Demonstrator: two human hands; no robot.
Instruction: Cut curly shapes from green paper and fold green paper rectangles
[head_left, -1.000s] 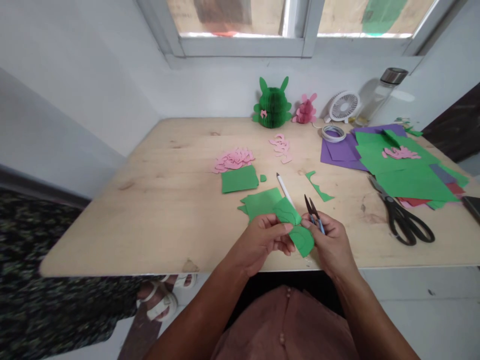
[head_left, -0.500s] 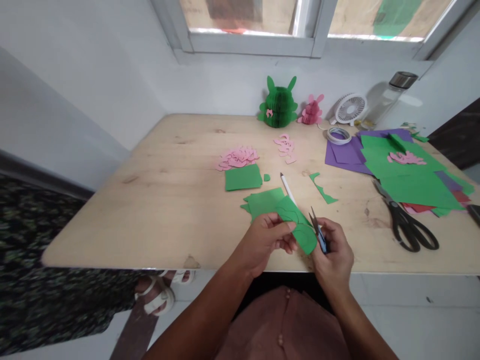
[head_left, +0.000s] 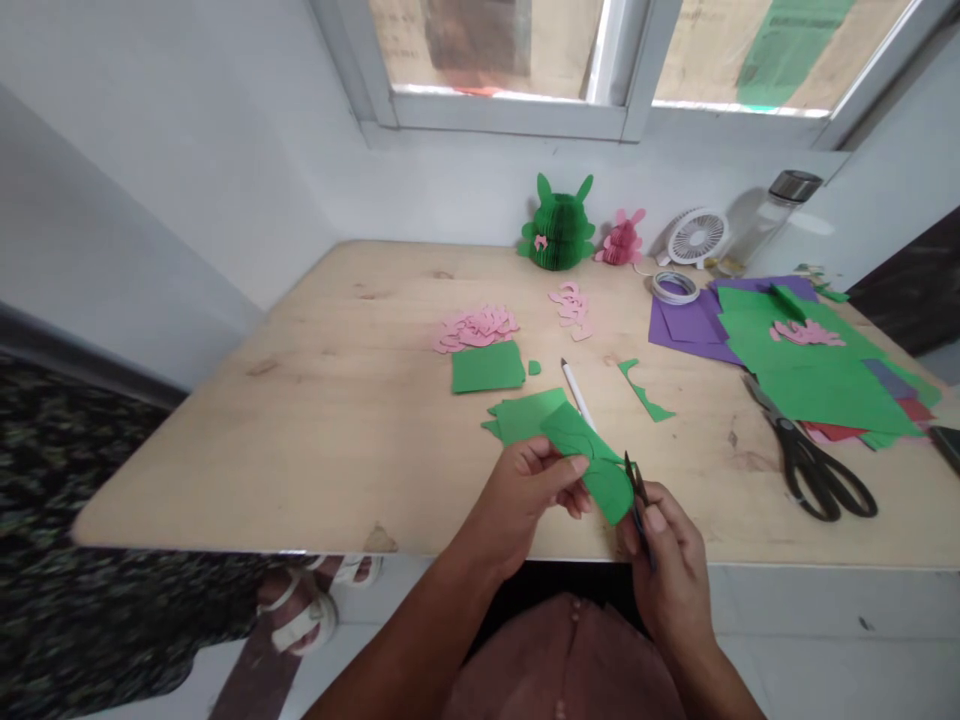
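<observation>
My left hand [head_left: 536,490] pinches a strip of green paper [head_left: 609,490] that has curved outlines drawn on it. Small scissors [head_left: 637,490] sit in my right hand [head_left: 671,560], their blades pointing away from me at the paper's right edge. A narrow sliver of green stands beside the blades. Just beyond my left hand lie more green paper pieces [head_left: 521,415], and a white pen [head_left: 577,392] rests behind the strip. To the right of the pen is a jagged green offcut [head_left: 646,392].
Black-handled scissors [head_left: 814,465] lie at right, near stacked green sheets [head_left: 780,350] and purple paper [head_left: 686,325]. Pink cutouts [head_left: 480,328] are heaped beyond a green rectangle [head_left: 487,368]. A green paper figure [head_left: 561,230], white fan [head_left: 697,237] and bottle [head_left: 772,220] stand at the back.
My right hand has turned the small scissors, so the blades now stand more upright against the paper's right edge. The view has tilted up slightly; my left hand keeps its hold.
</observation>
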